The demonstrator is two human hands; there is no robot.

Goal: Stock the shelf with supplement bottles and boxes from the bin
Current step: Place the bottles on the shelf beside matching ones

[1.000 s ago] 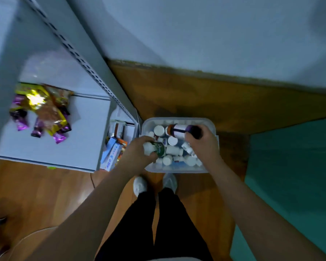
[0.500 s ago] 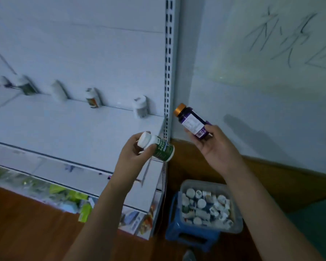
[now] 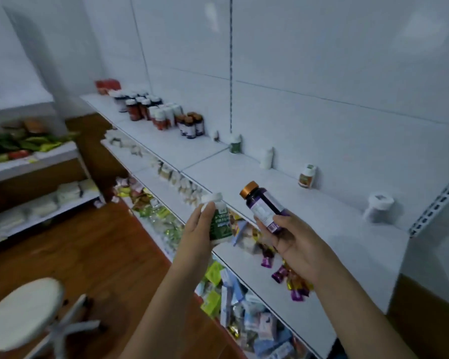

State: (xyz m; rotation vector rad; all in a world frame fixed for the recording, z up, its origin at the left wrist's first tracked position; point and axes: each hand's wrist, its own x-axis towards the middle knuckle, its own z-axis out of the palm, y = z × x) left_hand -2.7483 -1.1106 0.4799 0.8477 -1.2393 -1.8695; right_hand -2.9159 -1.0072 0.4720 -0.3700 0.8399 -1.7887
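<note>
Pale white panelled walls [image 3: 322, 60] rise behind the shelving, lit dimly with a cool bluish cast. The floor [image 3: 88, 255] is reddish-brown wood planking. At lower left stands a round white stool [image 3: 24, 314] on a splayed white base. Further left, a second white rack [image 3: 36, 161] against the wall carries green and pale packets, blurred beyond reading.

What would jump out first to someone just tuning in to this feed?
Two raised hands in the centre: the left hand grips a green-labelled bottle with a white cap, the right hand a dark purple bottle with an orange cap. Behind them runs a long white shelf, its far end packed with a cluster of bottles, single bottles spaced along the back nearer the hands.
</note>
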